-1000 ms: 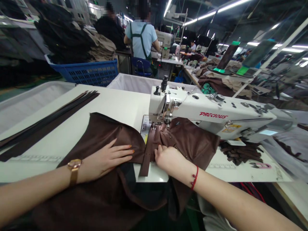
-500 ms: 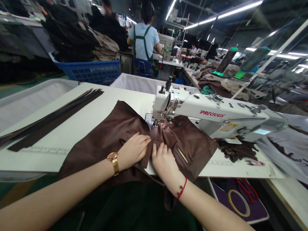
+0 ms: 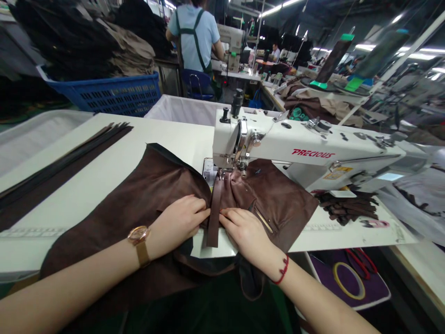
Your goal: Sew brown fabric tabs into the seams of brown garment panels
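Observation:
A brown leather garment piece (image 3: 104, 218) spreads over the white table, and part of it lies beneath the presser foot of a white sewing machine (image 3: 257, 139). My left hand (image 3: 179, 225) pinches the left part's edge, left of a narrow brown leather strip (image 3: 214, 215). The strip runs from the needle area toward me. On its other side, my right hand (image 3: 246, 234) has its fingers closed on the edge of the part that carries a brass zipper (image 3: 264, 220). Folds of leather hang over the table's front edge. My fingertips are partly hidden.
Long dark strips (image 3: 69, 162) lie at the left of the table. Short leather scraps (image 3: 347, 206) and pink-handled snips (image 3: 374, 223) lie at the right. An open drawer (image 3: 323, 287) holds a tape roll (image 3: 348, 281) and red-handled scissors (image 3: 361, 263). Another person (image 3: 196, 37) sits beyond the blue basket (image 3: 104, 95).
The left part of the leather has shifted left, and a gap has opened beside the strip, which now shows more fully. Both hands sit slightly apart from it. The view has also shifted.

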Tool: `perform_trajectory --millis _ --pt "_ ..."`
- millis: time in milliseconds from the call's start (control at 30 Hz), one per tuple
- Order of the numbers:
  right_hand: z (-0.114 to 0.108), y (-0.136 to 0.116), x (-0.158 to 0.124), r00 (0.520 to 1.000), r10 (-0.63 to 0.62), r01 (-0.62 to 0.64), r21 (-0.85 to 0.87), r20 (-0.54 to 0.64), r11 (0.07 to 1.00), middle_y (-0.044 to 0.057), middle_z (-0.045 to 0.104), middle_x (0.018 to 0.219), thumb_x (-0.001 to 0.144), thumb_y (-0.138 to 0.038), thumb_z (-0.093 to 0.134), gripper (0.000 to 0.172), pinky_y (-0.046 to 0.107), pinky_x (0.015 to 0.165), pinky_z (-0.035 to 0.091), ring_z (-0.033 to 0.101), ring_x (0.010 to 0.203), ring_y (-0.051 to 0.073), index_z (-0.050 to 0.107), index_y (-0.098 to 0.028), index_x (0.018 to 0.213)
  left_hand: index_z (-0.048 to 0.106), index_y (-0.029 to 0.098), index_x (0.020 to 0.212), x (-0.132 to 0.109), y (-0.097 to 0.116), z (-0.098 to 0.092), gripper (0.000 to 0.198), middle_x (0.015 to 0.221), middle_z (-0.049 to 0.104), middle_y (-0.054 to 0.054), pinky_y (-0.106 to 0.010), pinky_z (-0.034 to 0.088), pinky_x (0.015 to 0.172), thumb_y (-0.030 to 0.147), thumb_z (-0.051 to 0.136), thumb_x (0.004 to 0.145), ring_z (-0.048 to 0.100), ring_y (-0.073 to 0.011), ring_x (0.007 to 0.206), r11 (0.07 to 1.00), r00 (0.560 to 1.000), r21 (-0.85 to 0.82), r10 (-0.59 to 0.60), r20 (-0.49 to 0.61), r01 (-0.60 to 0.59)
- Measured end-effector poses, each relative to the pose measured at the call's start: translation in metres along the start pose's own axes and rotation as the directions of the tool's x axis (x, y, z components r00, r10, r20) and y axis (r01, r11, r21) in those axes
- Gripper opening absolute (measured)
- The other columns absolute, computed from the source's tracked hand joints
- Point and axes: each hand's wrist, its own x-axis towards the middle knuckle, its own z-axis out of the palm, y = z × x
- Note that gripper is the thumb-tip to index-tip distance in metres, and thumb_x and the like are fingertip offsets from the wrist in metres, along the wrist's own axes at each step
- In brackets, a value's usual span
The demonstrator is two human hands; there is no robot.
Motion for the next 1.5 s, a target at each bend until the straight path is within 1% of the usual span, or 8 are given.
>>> perform_trajectory --millis 167,333,433,633,767,1033,1233,1500 --pt "-0.008 -0.006 0.007 0.993 0.086 -0.086 -0.005 0.08 0.996 0.009 0.062 0.105 0.093 -0.022 0.052 0.021 0.039 0.079 0.048 0.055 0.094 0.025 0.059 -0.014 0.112 0.061 0.015 0.108 0.004 -0.002 0.014 0.021 0.108 0.062 -0.01 -0.038 0.05 0.09 0.01 0.051 0.09 0.059 -0.0215 0.098 0.997 0.991 -0.071 0.03 -0.13 -0.039" --pt "-0.01 -0.005 0.016 0.989 0.145 -0.146 0.069 0.031 0.987 0.013 0.062 0.11 0.088 -0.023 0.057 0.059 0.041 0.084 0.049 0.054 0.098 0.027 0.034 -0.005 0.14 0.062 0.014 0.114 -0.002 -0.011 0.022 0.026 0.11 0.066 -0.01 -0.033 0.052 0.091 0.015 0.045 0.094 0.062 -0.019 0.102 0.968 0.957 -0.236 0.012 -0.291 -0.083" --pt "-0.01 -0.001 0.023 0.986 0.165 -0.168 0.133 0.033 0.977 0.013 0.063 0.113 0.086 -0.019 0.06 0.061 0.039 0.086 0.049 0.055 0.098 0.026 0.035 -0.007 0.14 0.061 0.014 0.116 0.003 -0.012 0.016 0.026 0.11 0.067 -0.01 -0.036 0.053 0.091 0.017 0.046 0.094 0.062 -0.0203 0.102 0.969 0.971 -0.233 0.02 -0.24 -0.077" --pt "0.002 0.009 0.022 0.991 0.121 -0.1 0.264 -0.063 0.959 0.01 0.066 0.1 0.093 -0.018 0.051 0.033 0.037 0.082 0.049 0.059 0.092 0.023 0.05 -0.012 0.125 0.067 0.017 0.096 0.014 -0.014 0.004 0.021 0.095 0.068 -0.006 -0.037 0.048 0.095 0.015 0.046 0.094 0.062 -0.0193 0.096 0.921 0.988 -0.377 0.046 -0.149 -0.1" --pt "0.001 0.014 0.022 0.983 0.137 -0.086 0.355 -0.119 0.931 0.006 0.068 0.092 0.095 -0.017 0.048 0.013 0.033 0.078 0.048 0.061 0.085 0.019 0.06 -0.018 0.101 0.067 0.016 0.096 0.016 -0.03 0.005 0.02 0.093 0.067 -0.005 -0.029 0.049 0.087 0.018 0.047 0.095 0.062 -0.0171 0.092 0.825 0.998 -0.565 -0.013 -0.057 -0.022" --pt "0.003 0.015 0.039 0.944 0.309 -0.194 0.569 -0.112 0.799 0.004 0.064 0.094 0.094 -0.014 0.044 0.015 0.028 0.075 0.048 0.061 0.084 0.017 0.055 -0.021 0.1 0.066 0.017 0.097 0.037 -0.049 -0.001 0.019 0.098 0.068 -0.003 -0.022 0.047 0.084 0.018 0.048 0.094 0.062 -0.0141 0.091 0.632 0.996 -0.77 0.053 -0.072 -0.09" --pt "0.009 0.016 0.039 0.906 0.392 -0.219 0.614 -0.162 0.758 0.001 0.061 0.089 0.093 -0.016 0.047 0.009 0.025 0.073 0.046 0.059 0.08 0.015 0.051 -0.022 0.097 0.062 0.017 0.099 0.049 -0.045 0.009 0.017 0.096 0.068 -0.003 -0.024 0.048 0.083 0.016 0.047 0.091 0.063 -0.0144 0.088 0.695 0.991 -0.719 -0.096 -0.094 -0.001" --pt "0.006 0.018 0.04 0.914 0.373 -0.195 0.634 -0.158 0.748 0.003 0.059 0.087 0.093 -0.017 0.045 0.009 0.027 0.071 0.046 0.057 0.079 0.016 0.053 -0.021 0.095 0.062 0.016 0.093 0.044 -0.046 0.0 0.01 0.09 0.067 -0.001 -0.024 0.048 0.081 0.014 0.056 0.085 0.062 -0.0144 0.085 0.698 0.998 -0.716 -0.011 -0.054 -0.031"
